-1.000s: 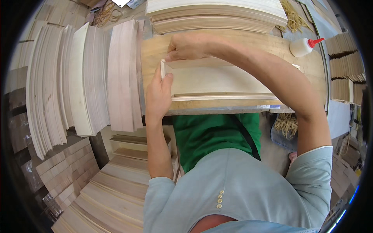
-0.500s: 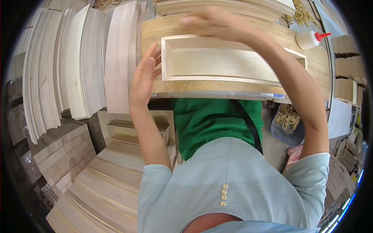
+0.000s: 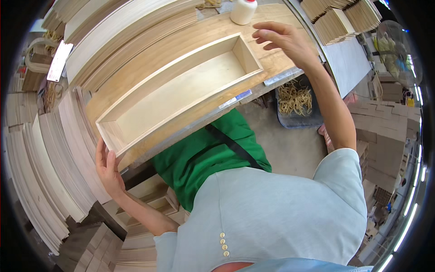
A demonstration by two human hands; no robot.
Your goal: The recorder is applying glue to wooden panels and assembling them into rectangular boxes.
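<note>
Left hand [image 3: 108,170] at wooden box [image 3: 181,90] corner, right hand [image 3: 283,41] lifted

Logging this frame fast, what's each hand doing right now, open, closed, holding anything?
Left hand: open, pressed flat against the near end of the wooden box.
Right hand: open, fingers spread, holding nothing, beside the box's far end.

The workbench [image 3: 290,54] has a bare wooden top with blue tape along its near edge. A long, shallow open wooden box [image 3: 181,90] lies flat on the bench, spanning most of its length. A white glue bottle [image 3: 243,10] stands at the far edge, near the right end. Stacked wooden boards [image 3: 131,31] lie along the far edge.
</note>
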